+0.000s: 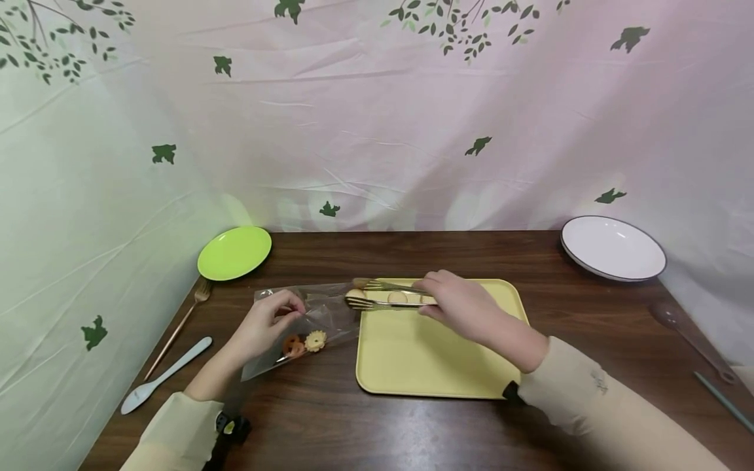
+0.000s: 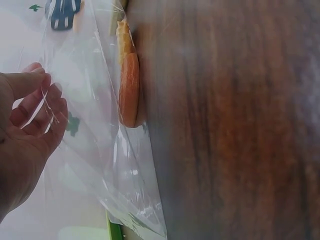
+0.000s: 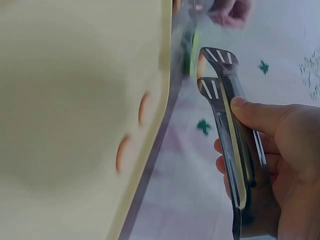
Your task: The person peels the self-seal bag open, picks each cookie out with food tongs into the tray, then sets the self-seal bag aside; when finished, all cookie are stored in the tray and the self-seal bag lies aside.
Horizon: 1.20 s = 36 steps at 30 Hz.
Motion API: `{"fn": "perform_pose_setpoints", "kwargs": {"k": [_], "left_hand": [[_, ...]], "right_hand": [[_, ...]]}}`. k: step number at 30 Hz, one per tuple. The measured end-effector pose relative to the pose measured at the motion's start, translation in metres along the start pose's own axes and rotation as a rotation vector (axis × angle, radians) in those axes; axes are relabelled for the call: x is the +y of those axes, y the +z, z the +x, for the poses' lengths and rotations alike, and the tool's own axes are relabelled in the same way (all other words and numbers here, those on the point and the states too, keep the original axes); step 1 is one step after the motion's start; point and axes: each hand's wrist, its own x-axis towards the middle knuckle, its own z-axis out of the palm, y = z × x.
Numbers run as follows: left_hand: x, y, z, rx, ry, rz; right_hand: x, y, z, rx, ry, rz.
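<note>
My left hand [image 1: 265, 325] pinches the upper edge of a clear plastic bag [image 2: 82, 145] between thumb and fingers. Inside the bag lie a brown pretzel-shaped biscuit [image 1: 292, 347] and a pale flower-shaped biscuit [image 1: 315, 341]. My right hand [image 1: 458, 306] grips metal tongs [image 3: 231, 115] with slotted tips. Between those tips is a round pale biscuit [image 3: 201, 64], above the bag's right side, by the left edge of the yellow tray [image 1: 436, 363]. Two more round biscuits [image 1: 397, 297] lie along the tray's far edge, partly behind the tongs in the head view.
At the back left is a green plate [image 1: 234, 254]; a white plate [image 1: 612, 247] stands at the back right. A fork [image 1: 179, 324] and a pale spoon [image 1: 165, 377] lie left of the bag. Along the right edge are a clear spoon [image 1: 698, 343] and a grey-green stick [image 1: 723, 400].
</note>
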Motion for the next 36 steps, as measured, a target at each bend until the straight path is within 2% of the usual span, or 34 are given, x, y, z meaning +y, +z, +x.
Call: {"fn": "perform_pose_setpoints", "kwargs": {"k": [4, 12, 19, 28, 32, 36], "left_hand": [[0.001, -0.001, -0.001, -0.005, -0.006, 0.01], [0.002, -0.003, -0.006, -0.033, -0.016, -0.003], [0.003, -0.004, -0.005, -0.051, 0.008, -0.017], [0.002, -0.005, 0.0, -0.052, 0.015, 0.017], [0.002, -0.005, 0.002, -0.055, 0.031, 0.025], [0.002, -0.003, 0.003, -0.059, 0.029, 0.014]], "right_hand": [[0.023, -0.009, -0.022, 0.033, 0.037, -0.022], [0.066, -0.015, -0.075, 0.03, 0.156, -0.046], [0.091, -0.017, -0.105, 0.006, 0.217, -0.059], [0.102, -0.014, -0.116, -0.001, 0.244, -0.076], [0.098, -0.017, -0.11, 0.016, 0.234, -0.054], [0.084, -0.018, -0.097, 0.038, 0.209, -0.011]]}}
